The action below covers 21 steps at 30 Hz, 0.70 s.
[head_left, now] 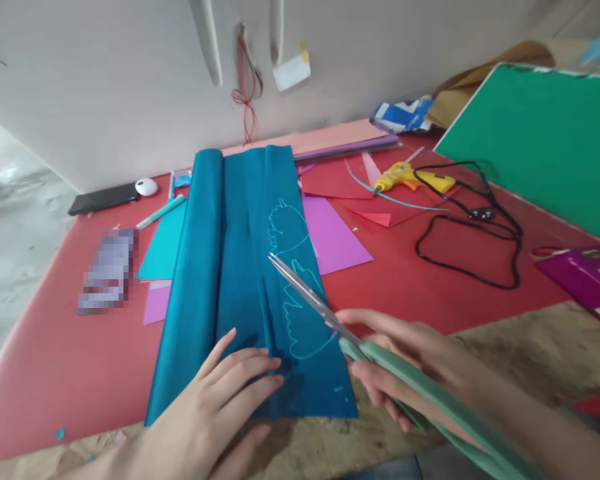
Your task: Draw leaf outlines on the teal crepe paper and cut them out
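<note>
A long sheet of dark blue material point(245, 267), its left side rolled or folded over, lies before me. Light wavy shapes are outlined point(293, 357) along its right part. Resting flat near its front edge, my left hand point(230, 393) has its fingers spread and holds nothing. My right hand point(385, 360) grips a pair of scissors point(310, 297) with green handles. Their blades look closed together and point up and left over the drawn outline. Whether the tips touch the sheet I cannot tell.
On the red-covered table point(105, 373) lie a yellow glue gun point(415, 179) with a looped black cord point(517, 247), purple paper point(337, 240), teal paper point(164, 243), a marker point(161, 211) and a black box-like item point(105, 199). A green board point(545, 147) leans at right; a purple case point(580, 280) lies nearby.
</note>
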{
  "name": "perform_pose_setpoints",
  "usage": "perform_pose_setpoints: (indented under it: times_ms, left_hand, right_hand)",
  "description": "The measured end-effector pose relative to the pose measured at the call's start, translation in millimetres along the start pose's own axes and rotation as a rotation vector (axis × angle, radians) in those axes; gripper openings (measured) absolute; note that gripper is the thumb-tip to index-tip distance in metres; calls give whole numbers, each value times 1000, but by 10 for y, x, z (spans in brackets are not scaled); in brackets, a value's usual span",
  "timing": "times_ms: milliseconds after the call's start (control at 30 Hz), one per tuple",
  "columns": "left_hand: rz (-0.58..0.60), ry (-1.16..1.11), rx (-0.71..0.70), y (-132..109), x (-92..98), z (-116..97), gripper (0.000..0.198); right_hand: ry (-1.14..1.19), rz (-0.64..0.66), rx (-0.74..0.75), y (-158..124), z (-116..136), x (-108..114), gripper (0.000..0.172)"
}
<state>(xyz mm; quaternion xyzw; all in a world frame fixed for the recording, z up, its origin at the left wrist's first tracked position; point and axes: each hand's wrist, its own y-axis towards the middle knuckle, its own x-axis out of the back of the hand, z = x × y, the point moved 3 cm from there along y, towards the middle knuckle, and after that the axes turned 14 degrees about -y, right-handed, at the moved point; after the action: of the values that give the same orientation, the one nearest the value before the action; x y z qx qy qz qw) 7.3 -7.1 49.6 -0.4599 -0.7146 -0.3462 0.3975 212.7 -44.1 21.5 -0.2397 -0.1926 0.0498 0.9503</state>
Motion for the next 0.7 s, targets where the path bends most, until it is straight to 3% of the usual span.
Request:
perform_pose_setpoints:
  times_ms: [67, 167, 233, 300, 333, 367, 433, 533, 567, 700]
  left_hand:
    - [-54, -1, 10, -29, 2, -26, 30]
    - [-149, 24, 30, -105, -39, -49, 26]
    - [-140, 61, 22, -177, -79, -68, 25]
    - [-119, 104, 12, -268, -93, -75, 26]
    - [-118, 125, 20, -320, -83, -64, 27]
    - [-137, 141, 44, -376, -58, -36, 30]
    - [-221, 135, 194, -492, 31, 101, 38]
    - [-431, -81, 725, -673, 202, 519, 47]
    - [-450, -114, 818, -694, 245, 655, 54]
    - [-386, -265, 931, -533, 345, 1129, 59]
  right_hand:
    - [13, 77, -23, 109, 171, -52, 61]
    - [-68, 30, 33, 330, 347, -15, 69]
    - [-244, -89, 122, 513, 406, 102, 66]
    - [-623, -325, 178, 699, 430, 294, 56]
    - [-890, -457, 108, 786, 421, 405, 50]
    - [-980, -512, 48, 870, 400, 505, 47]
    - [-1071, -560, -28, 1007, 365, 676, 40]
    - [-1129, -560, -104, 1120, 326, 834, 35]
    - [-1138, -555, -118, 1141, 315, 860, 33]
    - [-1136, -539, -134, 1213, 259, 892, 31]
